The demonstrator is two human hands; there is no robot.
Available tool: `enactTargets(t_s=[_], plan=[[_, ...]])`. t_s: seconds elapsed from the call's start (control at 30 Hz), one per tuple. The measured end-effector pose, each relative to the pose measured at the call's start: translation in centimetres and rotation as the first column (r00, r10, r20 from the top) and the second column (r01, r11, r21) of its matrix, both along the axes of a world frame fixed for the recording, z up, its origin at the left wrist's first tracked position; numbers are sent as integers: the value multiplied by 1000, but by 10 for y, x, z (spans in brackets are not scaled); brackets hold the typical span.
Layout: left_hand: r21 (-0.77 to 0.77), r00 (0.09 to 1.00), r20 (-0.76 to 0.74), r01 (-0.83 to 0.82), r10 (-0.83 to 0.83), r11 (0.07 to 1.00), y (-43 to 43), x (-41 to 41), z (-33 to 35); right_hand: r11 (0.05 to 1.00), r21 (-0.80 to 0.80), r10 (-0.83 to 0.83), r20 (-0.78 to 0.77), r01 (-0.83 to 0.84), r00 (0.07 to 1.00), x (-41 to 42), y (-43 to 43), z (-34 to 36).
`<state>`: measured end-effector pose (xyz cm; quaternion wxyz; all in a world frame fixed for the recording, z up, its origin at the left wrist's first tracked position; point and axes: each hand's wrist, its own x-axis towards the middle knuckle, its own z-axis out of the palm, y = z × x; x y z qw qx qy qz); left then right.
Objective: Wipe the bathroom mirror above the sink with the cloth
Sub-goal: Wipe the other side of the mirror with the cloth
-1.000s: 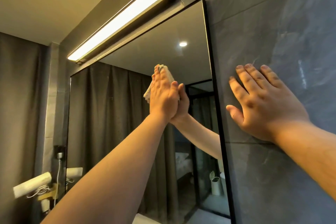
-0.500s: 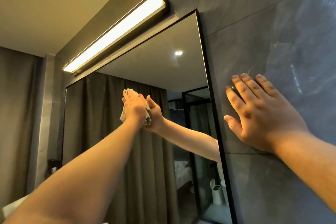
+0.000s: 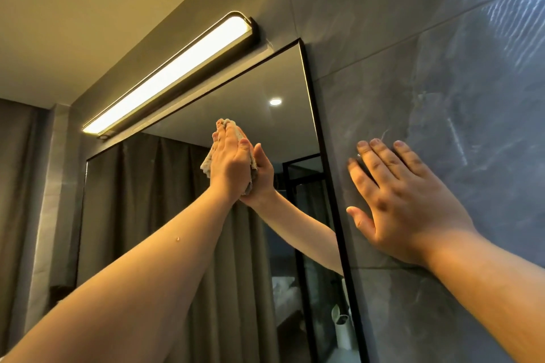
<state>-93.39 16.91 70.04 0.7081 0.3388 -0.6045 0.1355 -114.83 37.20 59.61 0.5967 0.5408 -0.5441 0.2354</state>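
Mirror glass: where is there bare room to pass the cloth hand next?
Bare glass lies left of the left hand and cloth, below the light bar, and down toward the mirror bottom. It is tight rightward: the black frame edge is near, with the right hand flat on the tile wall.

Our left arm reaches up & fwd, forearm bare, elbow nearly straight. Our left hand (image 3: 231, 160) is upright, fingers straight & close together, palm pressing flat fwd, thumb alongside on the right. Our right arm comes in from the lower right, also bare. Our right hand (image 3: 404, 209) lies flat, palm down, fingers straight & slightly spread pointing up-left, thumb out to the left. Hands are well apart.
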Motion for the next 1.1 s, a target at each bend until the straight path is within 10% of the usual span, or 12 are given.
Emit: enactTargets(t_s=[0.27, 0.4, 0.8, 1.1], plan=[[-236, 966, 258, 90, -27, 967, 84, -46, -6, 1000, 17, 5, 14, -5, 1000, 3, 4, 0], [-114, 923, 370, 156, -104, 981, 104, -60, -1, 999, 20, 40, -15, -39, 999, 3, 15, 10], [-112, 879, 329, 400, -346, 910, 94, -55, 20, 985, -156, -50, 173, 77, 984, 13, 1, 125], [-210, 937, 331, 189, -112, 959, 90, -45, 93, 982, -159, -74, 142, 97, 987, 9, -2, 127]])
